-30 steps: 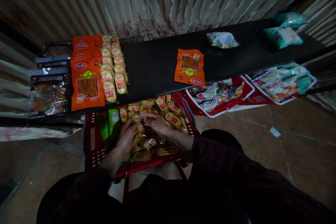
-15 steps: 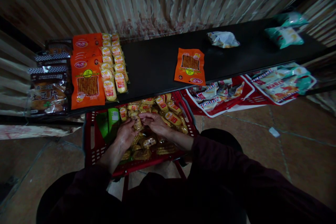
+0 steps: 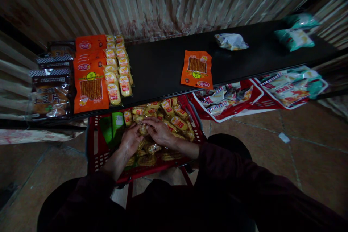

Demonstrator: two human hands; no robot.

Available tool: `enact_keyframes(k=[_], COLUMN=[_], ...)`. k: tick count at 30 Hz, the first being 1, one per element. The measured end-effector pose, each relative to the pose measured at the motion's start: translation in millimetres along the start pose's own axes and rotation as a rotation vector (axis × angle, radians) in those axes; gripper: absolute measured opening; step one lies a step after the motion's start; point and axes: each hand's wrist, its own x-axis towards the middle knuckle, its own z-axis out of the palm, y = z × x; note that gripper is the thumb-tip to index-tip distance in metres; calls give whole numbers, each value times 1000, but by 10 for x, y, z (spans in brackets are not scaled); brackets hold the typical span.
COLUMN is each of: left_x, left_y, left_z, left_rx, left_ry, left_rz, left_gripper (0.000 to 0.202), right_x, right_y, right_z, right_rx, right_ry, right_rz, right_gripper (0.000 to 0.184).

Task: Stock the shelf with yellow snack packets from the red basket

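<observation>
Both my hands are above a red plastic basket (image 3: 97, 160) that holds many small clear-wrapped yellow snack packs (image 3: 179, 123) with red print. Between my hands is one wrapped snack pack (image 3: 143, 129). My left hand (image 3: 130, 140) grips it from the left, fingers bent around its side. From the right, my right hand (image 3: 161, 132) closes its fingers over the upper part of the same pack, partly covering it. Green packets (image 3: 117, 123) stand at the basket's left side, near my left hand.
Above the basket runs a black shelf (image 3: 157, 69) with rows of yellow snack packs (image 3: 112, 88), orange bags (image 3: 91, 88) and dark bags (image 3: 50, 96). A lone orange bag (image 3: 197, 69), a white packet (image 3: 231, 41) and teal bags (image 3: 295, 38) lie rightward. Another red basket (image 3: 225, 112) sits below.
My right hand has shifted slightly left and its fingers have come over the top of the snack pack. My left hand stays almost in place.
</observation>
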Motion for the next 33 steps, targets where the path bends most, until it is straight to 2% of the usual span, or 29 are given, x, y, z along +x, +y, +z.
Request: enact_keyframes(k=[7,12,15,19,26,33], left_x=[28,72,77,54,5,73], left_y=[-28,-53,-62,-66,-73,-198], left_z=[-41,-72,-85,-89,-60,-78], left_rx=[34,56,83,149,362,561], left_ry=[-41,-43,-33,-82,-89,-139], left_rz=[14,49,73,115,239,510], left_gripper=[13,17,23,36,48,41], right_x=[7,6,10,19,14,-29], right_y=[-23,51,103,109,5,-194], right_z=[-41,-6,11,-2,-55,-144], right_rx=[-79,-44,-3,19,-16,-114], right_ry=[-36,-13,-10,-47,-88,-96], right_rz=[79,124,152,174,237,303], right_gripper=[35,31,29,27,30,28])
